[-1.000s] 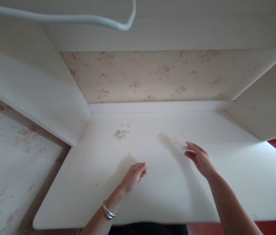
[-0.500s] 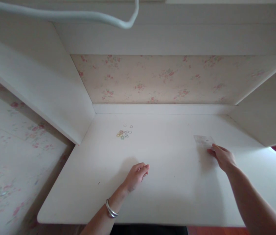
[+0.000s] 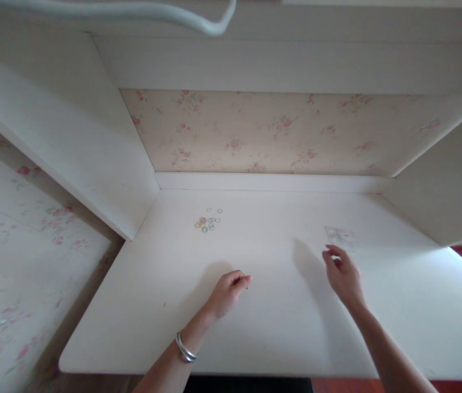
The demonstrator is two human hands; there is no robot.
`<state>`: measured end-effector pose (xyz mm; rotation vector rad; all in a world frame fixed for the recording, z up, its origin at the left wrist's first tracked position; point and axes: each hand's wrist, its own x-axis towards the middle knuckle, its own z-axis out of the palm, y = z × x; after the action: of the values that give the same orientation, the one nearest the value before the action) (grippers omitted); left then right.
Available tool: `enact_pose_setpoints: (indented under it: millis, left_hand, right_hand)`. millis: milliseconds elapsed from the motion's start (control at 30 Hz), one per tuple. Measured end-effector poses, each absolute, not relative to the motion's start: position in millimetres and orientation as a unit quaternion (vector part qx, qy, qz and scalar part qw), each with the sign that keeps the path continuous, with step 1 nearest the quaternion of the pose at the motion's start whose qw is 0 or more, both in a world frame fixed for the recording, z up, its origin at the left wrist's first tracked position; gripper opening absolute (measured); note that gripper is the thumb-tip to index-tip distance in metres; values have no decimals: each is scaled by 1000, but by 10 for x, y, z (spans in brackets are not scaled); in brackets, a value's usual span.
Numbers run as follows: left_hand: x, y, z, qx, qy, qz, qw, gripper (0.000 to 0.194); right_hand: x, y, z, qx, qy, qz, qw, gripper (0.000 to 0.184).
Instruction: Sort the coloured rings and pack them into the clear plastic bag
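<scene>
My left hand (image 3: 231, 289) is closed in a pinch above the white desk, thumb pressed to the fingers. A tiny dark speck shows under its fingertips; what it holds is too small to name. To the right, my right hand (image 3: 342, 273) has loosely curled fingers, the tips slightly apart with nothing visible between them. Just beyond it a small clear plastic bag (image 3: 341, 236) lies flat, a tiny dark mark on it. A cluster of small coloured rings (image 3: 204, 222), yellowish, green and grey, lies toward the back left, away from both hands.
The white desktop (image 3: 272, 327) has a back ledge (image 3: 276, 182) and a side panel at the left (image 3: 71, 142). A small dark sliver (image 3: 164, 304) lies left of my left hand. A pale cable or tube (image 3: 132, 10) crosses the top.
My right hand has let go of the plastic bag and moved left, away from it. The bag stays on the desk. My left hand has hardly moved.
</scene>
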<state>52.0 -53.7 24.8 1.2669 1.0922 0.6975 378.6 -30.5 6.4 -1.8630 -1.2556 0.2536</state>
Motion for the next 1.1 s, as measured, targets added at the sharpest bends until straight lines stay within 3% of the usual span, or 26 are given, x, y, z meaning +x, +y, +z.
enact_pose_setpoints:
  millis: [167,333,433,533,733,1100]
  left_hand:
    - [330,-326,268,603,528,318,506,36]
    - [-111,231,270,698,590,312,260,23]
    - [-277,624,253,725,620,282,104,29]
    - [-288,955,207,724,655,212,33,40]
    - [-167,1372,56,730,675,80,65,52]
    - [558,1057,-8,829,543,49,123,49]
  right_hand:
    - [2936,-616,-40,-661,-605,206,394,36]
    - [2636,-722,-108,-616,-656,223,375,30]
    - [2662,-703,-98,-615,-655,226,376,29]
    - [2695,-682,-78,-614,-654,241,371,29]
    - [2693,-691,-44,-610,-661,246,361,27]
    - [2718,-714,-10,-593,-679,241,360,26]
